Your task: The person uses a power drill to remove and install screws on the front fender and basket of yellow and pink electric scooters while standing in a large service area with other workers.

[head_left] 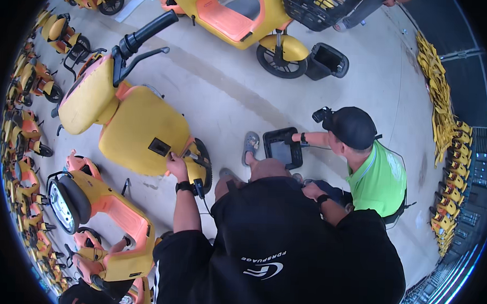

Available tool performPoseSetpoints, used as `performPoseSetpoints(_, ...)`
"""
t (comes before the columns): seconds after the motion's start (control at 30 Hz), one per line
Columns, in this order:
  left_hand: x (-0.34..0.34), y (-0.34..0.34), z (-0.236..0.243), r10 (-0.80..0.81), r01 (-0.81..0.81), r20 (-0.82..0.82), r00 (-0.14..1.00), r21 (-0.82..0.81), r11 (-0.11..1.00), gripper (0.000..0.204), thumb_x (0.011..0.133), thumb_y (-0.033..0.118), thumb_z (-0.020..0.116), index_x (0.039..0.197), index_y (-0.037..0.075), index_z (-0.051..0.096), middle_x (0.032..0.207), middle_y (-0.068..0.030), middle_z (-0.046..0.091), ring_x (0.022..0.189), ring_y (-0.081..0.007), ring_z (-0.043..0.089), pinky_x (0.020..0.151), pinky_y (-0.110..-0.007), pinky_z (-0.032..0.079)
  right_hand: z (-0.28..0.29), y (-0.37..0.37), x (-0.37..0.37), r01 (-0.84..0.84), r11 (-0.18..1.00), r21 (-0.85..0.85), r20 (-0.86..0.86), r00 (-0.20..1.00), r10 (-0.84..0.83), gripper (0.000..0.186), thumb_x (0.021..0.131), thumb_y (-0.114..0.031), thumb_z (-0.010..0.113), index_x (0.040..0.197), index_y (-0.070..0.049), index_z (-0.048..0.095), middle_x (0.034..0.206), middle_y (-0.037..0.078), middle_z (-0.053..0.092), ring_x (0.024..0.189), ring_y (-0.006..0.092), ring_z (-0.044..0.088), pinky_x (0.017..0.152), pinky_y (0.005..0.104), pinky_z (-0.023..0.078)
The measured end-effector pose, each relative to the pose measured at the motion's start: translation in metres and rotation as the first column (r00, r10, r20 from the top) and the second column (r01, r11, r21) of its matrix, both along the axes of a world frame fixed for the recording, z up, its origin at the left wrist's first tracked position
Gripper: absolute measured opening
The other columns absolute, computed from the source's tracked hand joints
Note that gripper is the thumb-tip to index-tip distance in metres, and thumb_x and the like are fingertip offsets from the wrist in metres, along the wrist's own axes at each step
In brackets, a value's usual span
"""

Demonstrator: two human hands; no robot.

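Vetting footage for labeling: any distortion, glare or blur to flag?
Head view: fisheye crowds the scooter rows along the left rim, corners black; head view, lower right: bright bluish-white streaks near the rim; head view, nearer the middle: yellow front panel fairly clear, no strong glare.

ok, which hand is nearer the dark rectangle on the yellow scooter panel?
Left. The left hand is just beside the dark rectangle; the right hand is well off to its right.
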State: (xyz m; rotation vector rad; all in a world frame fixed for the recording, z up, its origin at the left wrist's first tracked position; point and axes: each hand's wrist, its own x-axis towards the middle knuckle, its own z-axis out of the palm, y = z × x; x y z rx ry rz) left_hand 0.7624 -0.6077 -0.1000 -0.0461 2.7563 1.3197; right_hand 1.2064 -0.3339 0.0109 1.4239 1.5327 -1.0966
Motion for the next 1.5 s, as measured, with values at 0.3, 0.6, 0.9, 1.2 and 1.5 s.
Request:
performPoseSetpoints(0.3, 0.007, 0.0, 0.031, -0.086, -0.745, 0.783, 0.616, 0.614, 0.259, 0.031, 0.101, 0.036, 0.036, 0.099, 0.008, 0.049, 0.062, 0.0014, 0.033, 0.054, -0.0111, 0.031, 0.048, -0.025, 0.027, 0.025, -0.033, 0.04, 0.09, 0.993, -0.074, 0.14, 0.987, -0.079, 0.058, 0.074, -0.045, 0.066, 0.107, 0.003, 0.063, 0.106, 0.017, 0.066, 0.101, 0.0282, 0.061, 0.085, 0.037, 0.045)
performPoseSetpoints(0.6, 0.026, 0.002, 0.045, -0.109, -0.533, 0.697, 0.709, 0.631, 0.564, 0.026, 0.1, 0.033, 0.041, 0.086, 0.011, 0.045, 0.06, 0.0009, 0.034, 0.048, -0.0112, 0.034, 0.043, -0.026, 0.027, 0.001, -0.05, 0.084, 0.335, 0.942, -0.001, 0.038, 0.942, -0.335, 0.062, 0.068, -0.042, 0.075, 0.1, 0.01, 0.064, 0.095, 0.015, 0.069, 0.087, 0.0191, 0.064, 0.075, 0.0321, 0.048)
performPoseSetpoints(0.9, 0.048, -0.056, 0.13, -0.749, -0.425, 0.439, 0.497, 0.875, 0.231, 0.04, 0.09, 0.03, 0.046, 0.057, 0.007, 0.041, 0.058, -0.0015, 0.035, 0.053, -0.0133, 0.036, 0.042, -0.024, 0.03, 0.0, -0.036, 0.081, 0.068, 0.998, 0.005, -0.059, 0.996, -0.068, 0.045, 0.072, -0.038, 0.073, 0.089, 0.003, 0.069, 0.078, 0.009, 0.067, 0.067, 0.0171, 0.063, 0.062, 0.0304, 0.049)
performPoseSetpoints(1.2, 0.075, -0.019, 0.196, -0.878, -0.221, -0.058, 0.475, 0.958, -0.182, 0.034, 0.082, 0.016, 0.048, 0.051, 0.007, 0.037, 0.063, -0.0077, 0.046, 0.062, -0.0167, 0.039, 0.046, -0.025, 0.034, -0.02, -0.053, 0.083, 0.259, 0.966, 0.022, -0.054, 0.965, -0.258, 0.042, 0.07, -0.034, 0.073, 0.098, -0.002, 0.068, 0.082, 0.009, 0.067, 0.07, 0.0212, 0.062, 0.064, 0.033, 0.049)
performPoseSetpoints(1.5, 0.089, -0.012, 0.204, -0.913, -0.093, 0.247, 0.326, 0.969, 0.229, 0.042, 0.086, 0.012, 0.055, 0.051, 0.01, 0.033, 0.05, -0.0045, 0.042, 0.046, -0.0135, 0.036, 0.04, -0.025, 0.027, 0.015, -0.073, 0.099, 0.704, 0.669, 0.237, -0.294, 0.709, -0.642, 0.036, 0.064, -0.03, 0.075, 0.081, 0.001, 0.069, 0.072, 0.008, 0.065, 0.067, 0.0174, 0.063, 0.061, 0.0309, 0.05)
